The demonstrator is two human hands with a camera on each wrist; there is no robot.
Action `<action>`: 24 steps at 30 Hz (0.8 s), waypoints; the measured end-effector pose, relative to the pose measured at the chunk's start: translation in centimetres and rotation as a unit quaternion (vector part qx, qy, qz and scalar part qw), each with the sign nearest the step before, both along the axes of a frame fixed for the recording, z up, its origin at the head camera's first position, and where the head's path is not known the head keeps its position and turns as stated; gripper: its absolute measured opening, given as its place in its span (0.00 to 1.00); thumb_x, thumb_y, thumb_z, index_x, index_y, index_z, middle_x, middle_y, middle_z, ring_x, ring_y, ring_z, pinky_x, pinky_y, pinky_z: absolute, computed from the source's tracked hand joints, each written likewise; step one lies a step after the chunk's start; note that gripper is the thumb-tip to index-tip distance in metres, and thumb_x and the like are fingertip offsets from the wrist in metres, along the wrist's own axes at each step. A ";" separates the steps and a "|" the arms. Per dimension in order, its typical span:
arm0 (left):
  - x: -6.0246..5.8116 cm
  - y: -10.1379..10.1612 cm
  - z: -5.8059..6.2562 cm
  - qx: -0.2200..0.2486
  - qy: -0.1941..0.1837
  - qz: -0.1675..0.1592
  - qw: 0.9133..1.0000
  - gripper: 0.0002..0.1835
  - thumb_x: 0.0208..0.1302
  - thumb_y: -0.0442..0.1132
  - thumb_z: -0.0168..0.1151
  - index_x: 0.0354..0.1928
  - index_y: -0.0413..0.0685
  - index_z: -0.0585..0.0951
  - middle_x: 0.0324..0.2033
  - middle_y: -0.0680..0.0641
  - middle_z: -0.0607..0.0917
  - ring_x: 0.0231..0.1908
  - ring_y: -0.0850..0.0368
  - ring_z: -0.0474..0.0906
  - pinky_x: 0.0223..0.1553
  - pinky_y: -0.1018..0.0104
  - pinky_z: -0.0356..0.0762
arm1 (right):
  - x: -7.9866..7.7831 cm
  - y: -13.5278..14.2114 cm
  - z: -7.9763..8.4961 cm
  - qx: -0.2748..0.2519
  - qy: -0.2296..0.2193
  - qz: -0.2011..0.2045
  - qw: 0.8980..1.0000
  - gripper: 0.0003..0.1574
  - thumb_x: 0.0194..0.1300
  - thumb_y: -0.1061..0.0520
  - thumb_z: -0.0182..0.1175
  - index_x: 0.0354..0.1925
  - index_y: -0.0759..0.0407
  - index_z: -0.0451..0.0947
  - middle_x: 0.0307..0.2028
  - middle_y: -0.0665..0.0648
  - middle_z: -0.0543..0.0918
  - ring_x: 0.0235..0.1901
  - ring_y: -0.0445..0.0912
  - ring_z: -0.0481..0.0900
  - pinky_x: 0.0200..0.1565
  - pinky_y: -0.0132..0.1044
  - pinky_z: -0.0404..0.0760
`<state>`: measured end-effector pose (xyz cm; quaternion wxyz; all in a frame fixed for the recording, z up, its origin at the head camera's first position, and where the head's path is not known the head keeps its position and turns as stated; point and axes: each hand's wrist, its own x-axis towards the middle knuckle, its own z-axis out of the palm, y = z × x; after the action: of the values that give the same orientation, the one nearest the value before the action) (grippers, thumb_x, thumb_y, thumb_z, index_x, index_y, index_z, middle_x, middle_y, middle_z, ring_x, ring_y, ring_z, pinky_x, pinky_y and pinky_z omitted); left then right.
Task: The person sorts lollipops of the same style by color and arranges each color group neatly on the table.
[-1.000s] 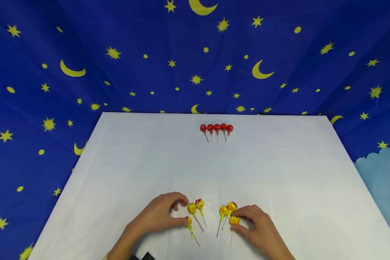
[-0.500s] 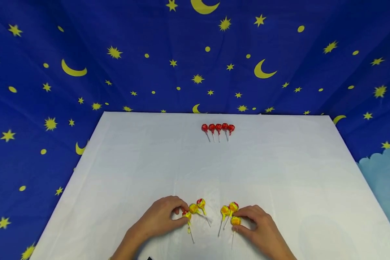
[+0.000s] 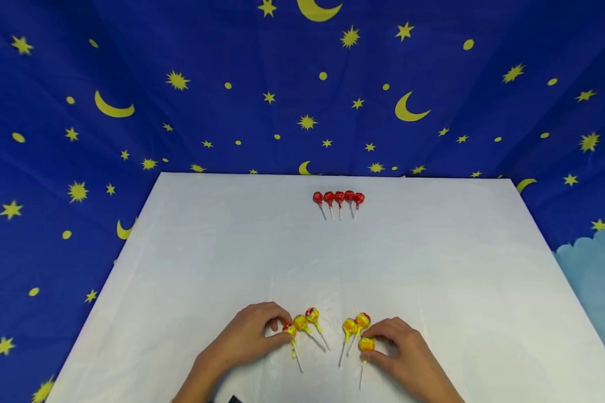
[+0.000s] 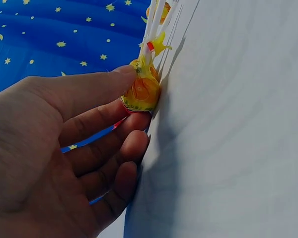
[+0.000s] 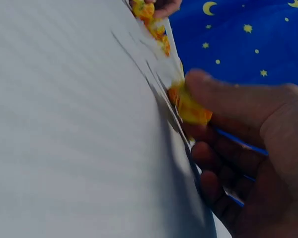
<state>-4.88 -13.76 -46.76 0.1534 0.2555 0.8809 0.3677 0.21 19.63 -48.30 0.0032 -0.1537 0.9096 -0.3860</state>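
Observation:
My left hand point(image 3: 250, 337) pinches the head of a yellow-wrapped lollipop point(image 4: 142, 93) between thumb and fingertips, low at the white table. Right beside it lie two more yellow lollipops, the nearer one point(image 3: 301, 323) and one with a red-patched top point(image 3: 312, 315), sticks slanting toward the front right. On the other side my right hand point(image 3: 400, 352) pinches another yellow lollipop point(image 3: 366, 344) by its head, its stick pointing to the front. Just left of those fingers are two yellow lollipops, one point(image 3: 349, 327) leaning against the other point(image 3: 363, 321).
A row of several red lollipops point(image 3: 339, 197) lies near the far edge of the white table point(image 3: 222, 240), sticks toward me. Behind and beside the table hangs a blue cloth point(image 3: 206, 56) with yellow stars and moons. A small dark object point(image 3: 234, 399) shows at the bottom edge.
My left hand has taken its lollipop up beside the other two, nudging them slightly right and turning their sticks. The right hand's lollipop has shifted slightly down and right.

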 end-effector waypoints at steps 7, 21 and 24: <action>-0.2 -0.1 0.0 0.015 -0.027 -0.002 1.000 0.10 0.56 0.52 0.70 0.39 0.64 0.83 0.29 0.64 0.78 0.29 0.65 0.73 0.32 0.69 0.69 | 0.1 0.8 0.1 -0.018 -0.013 0.012 1.000 0.16 0.50 0.43 0.73 0.40 0.35 0.81 0.39 0.33 0.79 0.40 0.33 0.76 0.42 0.28 0.73; -0.4 -0.3 -0.3 0.027 -0.019 -0.022 0.999 0.12 0.53 0.47 0.74 0.40 0.62 0.84 0.30 0.65 0.78 0.30 0.67 0.73 0.34 0.70 0.71 | -0.5 0.7 0.6 -0.054 0.063 0.018 0.996 0.19 0.49 0.51 0.75 0.41 0.41 0.82 0.38 0.38 0.80 0.35 0.36 0.76 0.37 0.24 0.72; -0.3 -0.3 -0.4 0.031 -0.018 -0.017 0.999 0.13 0.52 0.45 0.74 0.40 0.61 0.84 0.30 0.65 0.79 0.30 0.66 0.74 0.34 0.71 0.71 | -1.3 1.1 1.2 -0.054 0.073 0.009 0.996 0.19 0.48 0.50 0.76 0.40 0.41 0.82 0.37 0.38 0.80 0.31 0.37 0.74 0.33 0.25 0.70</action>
<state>-5.19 -14.11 -47.15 0.1676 0.2682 0.8617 0.3967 -1.11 20.71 -47.10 -0.0680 -0.1896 0.8836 -0.4226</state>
